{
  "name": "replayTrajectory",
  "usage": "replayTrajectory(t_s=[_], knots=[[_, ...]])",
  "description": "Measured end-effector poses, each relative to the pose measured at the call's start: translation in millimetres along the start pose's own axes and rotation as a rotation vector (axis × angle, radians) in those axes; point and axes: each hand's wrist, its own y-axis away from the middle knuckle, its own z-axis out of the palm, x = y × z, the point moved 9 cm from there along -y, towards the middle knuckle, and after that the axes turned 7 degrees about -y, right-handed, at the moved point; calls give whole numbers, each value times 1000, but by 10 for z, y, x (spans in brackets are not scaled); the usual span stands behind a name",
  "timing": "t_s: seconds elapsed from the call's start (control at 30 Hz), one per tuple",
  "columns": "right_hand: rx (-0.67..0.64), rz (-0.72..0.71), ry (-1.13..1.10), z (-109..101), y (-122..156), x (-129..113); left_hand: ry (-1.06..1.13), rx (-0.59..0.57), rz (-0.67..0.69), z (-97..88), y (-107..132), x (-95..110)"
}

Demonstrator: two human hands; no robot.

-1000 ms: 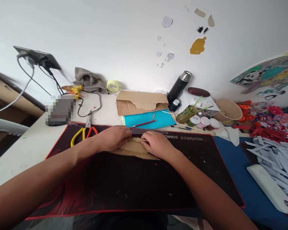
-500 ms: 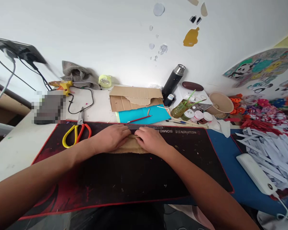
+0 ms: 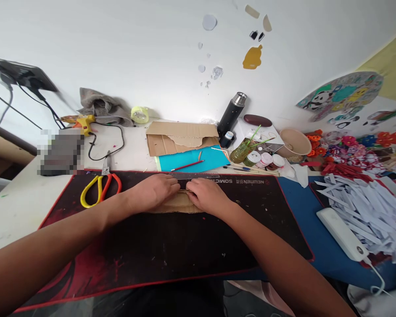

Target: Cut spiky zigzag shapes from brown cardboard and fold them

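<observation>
A narrow piece of brown cardboard (image 3: 177,204) lies on the dark desk mat (image 3: 191,251), its far edge partly hidden under my hands. My left hand (image 3: 158,190) closes over its left part, fingers curled and pressed on the far edge. On the right part, my right hand (image 3: 204,193) grips the same edge with bent fingers and thumb. A small gap with bare cardboard shows between the two hands. Left of my left hand lie scissors (image 3: 102,187) with yellow and orange handles, apart from it.
Behind the mat are a larger cardboard sheet (image 3: 181,132), blue paper (image 3: 165,163), a red pencil (image 3: 188,165), a black thermos (image 3: 231,112) and paint jars (image 3: 265,159). A yellow glue gun (image 3: 86,124) lies at left. White paper strips (image 3: 366,211) and a white power bank (image 3: 343,233) are at right.
The camera view has turned slightly, so the desk items appear shifted left and a little lower. The gap between my hands is slightly wider; both still hold the cardboard.
</observation>
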Motion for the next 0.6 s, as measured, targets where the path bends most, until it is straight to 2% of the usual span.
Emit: replayTrajectory(t_s=[0.1,0.27,0.37,0.43,0.53,0.6], knots=[[27,4,-25,14,-3,8,23,43,1,-19,7,12],[61,47,-138,2,21,82,133,-1,-149,-27,96,-266],[65,72,-169,-11,39,116,140,7,-200,-101,229,-341],[62,86,-185,-12,33,131,107,6,-190,-122,312,-264],[63,99,-196,1,2,142,70,-72,-140,-20,370,-54],[73,106,-204,7,-13,147,46,-116,-163,65,370,-6]])
